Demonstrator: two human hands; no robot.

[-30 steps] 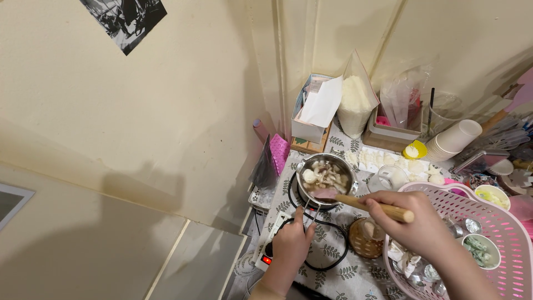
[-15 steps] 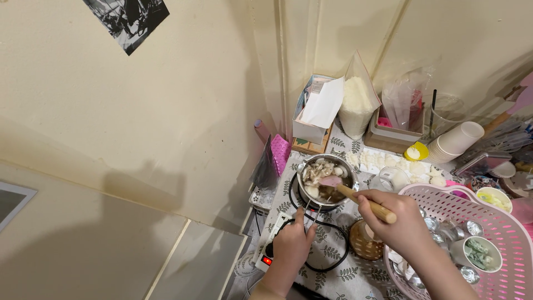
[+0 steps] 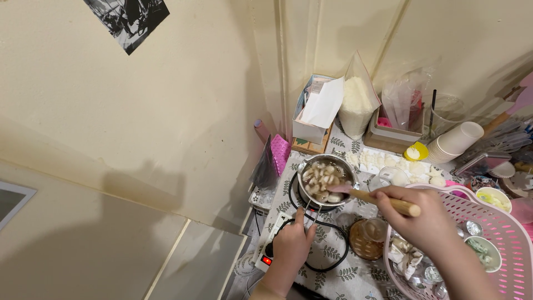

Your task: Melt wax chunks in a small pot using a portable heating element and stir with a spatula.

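Observation:
A small metal pot point(image 3: 304, 190) holding pale chunks sits on a small burner with a black cable around it. My left hand point(image 3: 292, 244) grips the pot's wire handle point(image 3: 308, 213) from below. My right hand point(image 3: 425, 219) holds a wooden-handled spatula point(image 3: 383, 200), its pink tip dipped into the pot's right side.
A pink plastic basket point(image 3: 502, 230) with small cups lies at the right. Behind the pot stand a white tray of pale pieces point(image 3: 388, 162), a bag of white grains point(image 3: 357, 103), an open carton point(image 3: 313, 114), stacked paper cups point(image 3: 456, 140) and a pink pouch point(image 3: 279, 153). The wall rises at left.
The view has shifted slightly. My right hand has moved the spatula tip within the pot, and my left hand stays on the handle.

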